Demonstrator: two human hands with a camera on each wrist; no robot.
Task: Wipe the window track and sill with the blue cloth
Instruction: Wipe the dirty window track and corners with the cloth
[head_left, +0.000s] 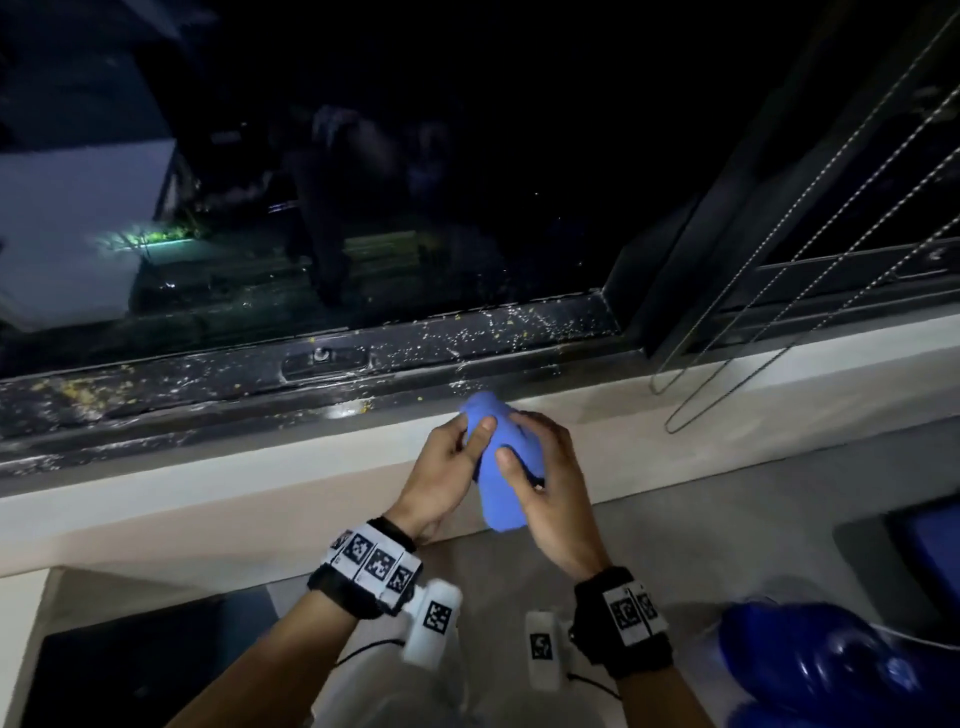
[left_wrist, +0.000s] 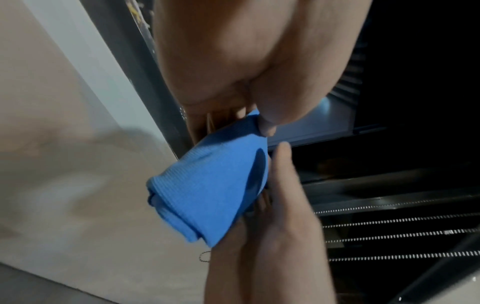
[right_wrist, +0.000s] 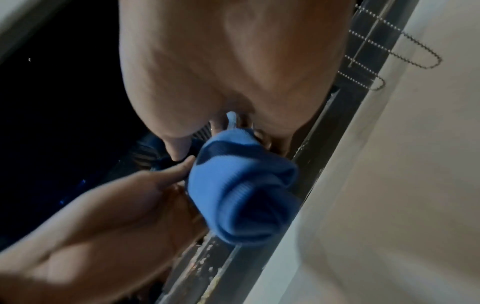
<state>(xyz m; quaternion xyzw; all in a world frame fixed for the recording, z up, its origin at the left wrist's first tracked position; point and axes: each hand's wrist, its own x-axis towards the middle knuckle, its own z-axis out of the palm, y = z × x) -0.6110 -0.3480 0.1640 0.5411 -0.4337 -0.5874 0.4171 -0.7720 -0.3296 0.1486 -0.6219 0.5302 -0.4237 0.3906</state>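
Near edge, head view: dark flat item (head_left: 124, 660) at lower L, type unclear; blurred blue rounded obj. (head_left: 826, 670) at lower R, w/ a dark box-like item (head_left: 904, 545) just behind it. Grey floor/surface (head_left: 701, 530) under the forearms. Each wrist carried a black strap w/ b&w marker tags and a white camera unit.

Hands, mid-frame, above the inner ledge:
- L hand (head_left: 441, 478): fingers curled, thumb pressed on the cloth's upper part; grasping the blue cloth (head_left: 498, 467).
- R hand (head_left: 545, 483): thumb across the cloth's middle, fingers wrapped behind; also grasping it.
- Blue cloth: bunched into a loose roll, held between both hands, in the air, not touching sill or track. L wrist view showed ribbed weave, folded end (left_wrist: 207, 195) hanging free. R wrist view showed the rolled end (right_wrist: 244, 197) open toward the camera.

Next out: pale sill (head_left: 260, 478), running L to R, just beyond the hands.

Beyond sill: dark window track (head_left: 363, 369), speckled w/ white flecks and yellow bits, densest at L end and centre-R; small screw or fitting (head_left: 319, 355) in a recess mid-track.

R side: bead-chain loops (head_left: 779, 338) hung down over the sill's R part, lower ends lying near the track; dark window frame (head_left: 665, 270) upright behind them.

Farthest: night glass (head_left: 415, 182), w/ dim reflections and a lit pale patch at L.
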